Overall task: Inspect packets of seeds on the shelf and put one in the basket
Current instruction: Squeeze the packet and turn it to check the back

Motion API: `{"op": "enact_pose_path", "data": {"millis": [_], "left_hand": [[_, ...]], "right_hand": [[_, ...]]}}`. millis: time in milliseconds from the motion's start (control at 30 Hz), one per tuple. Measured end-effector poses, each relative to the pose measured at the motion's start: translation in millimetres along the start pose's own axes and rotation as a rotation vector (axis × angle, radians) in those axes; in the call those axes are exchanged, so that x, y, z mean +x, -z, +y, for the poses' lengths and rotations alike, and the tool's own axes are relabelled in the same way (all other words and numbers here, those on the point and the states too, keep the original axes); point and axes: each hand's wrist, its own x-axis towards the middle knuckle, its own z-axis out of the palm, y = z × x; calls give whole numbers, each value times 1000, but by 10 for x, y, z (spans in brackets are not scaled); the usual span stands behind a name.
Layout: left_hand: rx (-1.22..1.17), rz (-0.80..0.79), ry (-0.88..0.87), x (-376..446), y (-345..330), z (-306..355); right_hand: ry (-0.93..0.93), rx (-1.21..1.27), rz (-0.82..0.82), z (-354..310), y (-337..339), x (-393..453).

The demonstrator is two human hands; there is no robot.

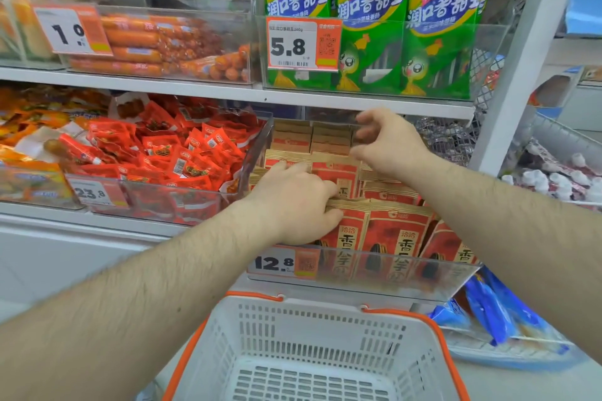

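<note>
The seed packets (395, 231) stand in rows in the clear bin (358, 283) at the shelf's front edge, above my basket (312, 329). They look light, crinkly and probably slippery; best pinched at the top seam. My left hand (293, 202) grips one front packet's top; my right hand (387, 143) hovers half-open, empty.

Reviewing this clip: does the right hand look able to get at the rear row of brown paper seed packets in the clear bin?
Probably yes. The right hand hovers over the rear brown paper seed packets, fingers spread, nothing between; the clear bin is open-topped.
</note>
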Motion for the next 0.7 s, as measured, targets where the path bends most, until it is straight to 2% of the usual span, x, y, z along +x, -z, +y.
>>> {"op": "enact_pose_path", "data": {"millis": [67, 200, 300, 367, 600, 700], "left_hand": [[-1, 6, -4, 3, 12, -10], [-11, 9, -7, -2, 11, -12], [-8, 49, -7, -8, -21, -16], [-12, 85, -8, -20, -40, -16], [-31, 202, -19, -63, -70, -16], [-40, 313, -13, -128, -89, -33]], "right_hand": [[63, -50, -9, -52, -4, 16], [161, -323, -134, -117, -52, 41], [222, -409, -221, -159, -84, 53], [251, -450, -219, -165, -121, 66], [188, -519, -226, -177, -180, 134], [177, -406, -202, -184, -166, 123]]}}
